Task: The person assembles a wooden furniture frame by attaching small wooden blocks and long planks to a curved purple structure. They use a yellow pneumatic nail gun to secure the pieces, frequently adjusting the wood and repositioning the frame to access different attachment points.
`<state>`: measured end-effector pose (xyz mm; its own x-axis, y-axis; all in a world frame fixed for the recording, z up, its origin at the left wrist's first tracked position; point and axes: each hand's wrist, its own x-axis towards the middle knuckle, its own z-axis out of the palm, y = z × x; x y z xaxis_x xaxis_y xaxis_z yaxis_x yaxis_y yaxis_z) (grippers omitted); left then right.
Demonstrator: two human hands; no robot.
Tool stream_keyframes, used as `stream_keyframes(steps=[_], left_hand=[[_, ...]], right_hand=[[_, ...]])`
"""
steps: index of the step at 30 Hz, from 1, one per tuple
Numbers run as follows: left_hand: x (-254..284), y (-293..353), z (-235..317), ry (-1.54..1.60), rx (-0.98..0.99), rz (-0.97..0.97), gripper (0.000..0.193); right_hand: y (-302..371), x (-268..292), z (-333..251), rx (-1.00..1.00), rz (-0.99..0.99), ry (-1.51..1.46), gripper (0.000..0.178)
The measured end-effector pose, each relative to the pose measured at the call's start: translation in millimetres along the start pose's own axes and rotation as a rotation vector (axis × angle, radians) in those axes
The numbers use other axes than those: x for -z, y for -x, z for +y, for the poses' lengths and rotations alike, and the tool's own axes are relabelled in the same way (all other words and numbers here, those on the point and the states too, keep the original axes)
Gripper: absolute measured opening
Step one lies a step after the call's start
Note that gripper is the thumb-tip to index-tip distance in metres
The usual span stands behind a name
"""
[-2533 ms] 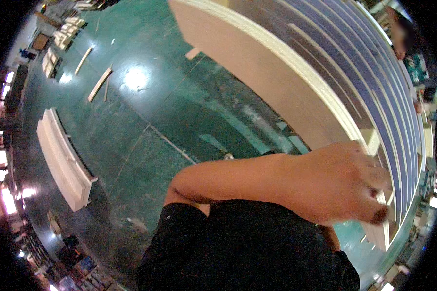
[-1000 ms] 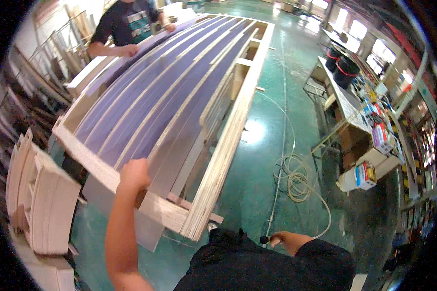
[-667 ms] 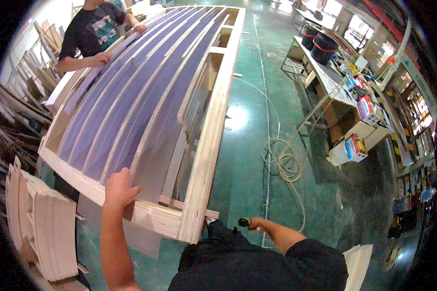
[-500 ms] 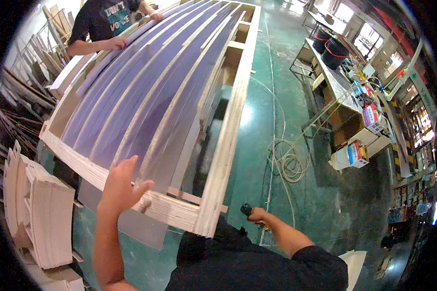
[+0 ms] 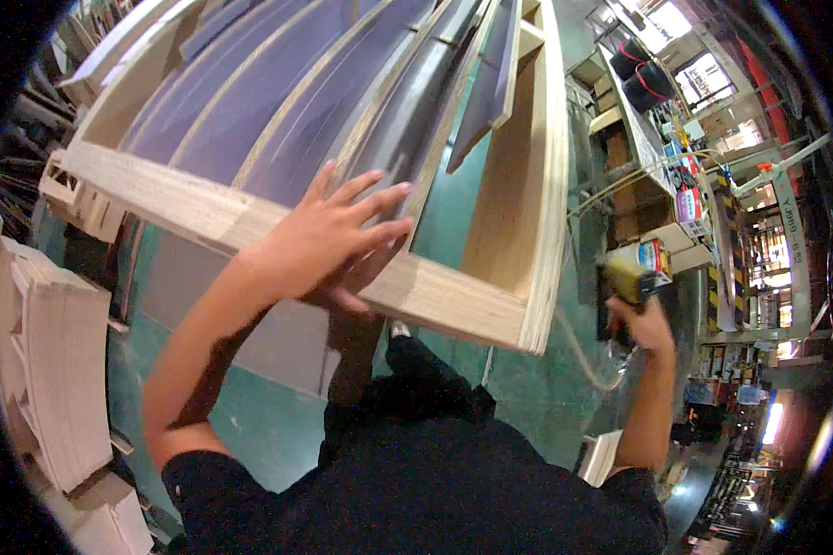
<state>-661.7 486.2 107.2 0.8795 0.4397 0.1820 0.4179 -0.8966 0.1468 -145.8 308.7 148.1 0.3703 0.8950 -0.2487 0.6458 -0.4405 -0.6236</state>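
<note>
My left hand [image 5: 329,240] lies with fingers spread on the near rail of a large wooden frame [image 5: 472,301]. Its fingertips reach over the lower ends of the ribs and the dark purplish curved panel [image 5: 333,102]. Off to the right of the frame, my right hand [image 5: 648,326] is closed around a yellow-and-black pistol-grip power tool [image 5: 627,277]. The tool is blurred, so its exact kind is unclear. Pale wooden ribs [image 5: 268,125] run lengthwise over the panel. Beside them a loose-looking dark strip [image 5: 491,102] slants across the frame's right-hand opening.
A pale hose [image 5: 578,356] curves near my right hand. Beyond it stands a workbench [image 5: 634,129] with black buckets [image 5: 640,79] and boxes. Stacked curved wooden pieces [image 5: 55,361] are at the left. A grey sheet [image 5: 241,314] shows under the frame's near rail.
My left hand has come down onto the frame's near rail. My right hand has swung outward to the right with the tool. The view has shifted closer; the other person is out of sight.
</note>
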Motion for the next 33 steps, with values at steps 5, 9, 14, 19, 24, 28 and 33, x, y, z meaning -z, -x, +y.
stream_keyframes(steps=[5,9,14,19,24,28,33], left_hand=[[-0.9,-5.3,-9.4,0.036,-0.061,-0.046,0.1],[-5.8,-3.4,-11.9,0.096,-0.031,-0.06,0.101],[-15.6,0.3,-18.7,0.135,-0.052,0.052,0.093],[-14.1,-1.2,-20.9,0.223,-0.04,0.047,0.085],[-20.4,-0.3,-22.6,0.266,-0.045,0.083,0.085],[-22.3,1.0,-22.7,0.27,-0.033,0.083,0.087],[-19.0,-1.2,-21.8,0.25,-0.037,0.061,0.088]], right_hand=[[61.7,34.0,-88.4,0.141,-0.142,-0.051,0.05],[56.2,-18.3,-191.3,0.469,-0.403,0.244,0.048],[28.7,-94.5,-271.4,0.776,-0.662,0.527,0.044],[2.8,-125.7,-280.4,0.403,-0.761,0.32,0.049],[-7.4,-131.4,-282.5,0.338,-0.76,0.391,0.054],[-13.7,-131.2,-284.6,0.288,-0.747,0.448,0.054],[-21.2,-126.2,-274.3,0.28,-0.755,0.406,0.053]])
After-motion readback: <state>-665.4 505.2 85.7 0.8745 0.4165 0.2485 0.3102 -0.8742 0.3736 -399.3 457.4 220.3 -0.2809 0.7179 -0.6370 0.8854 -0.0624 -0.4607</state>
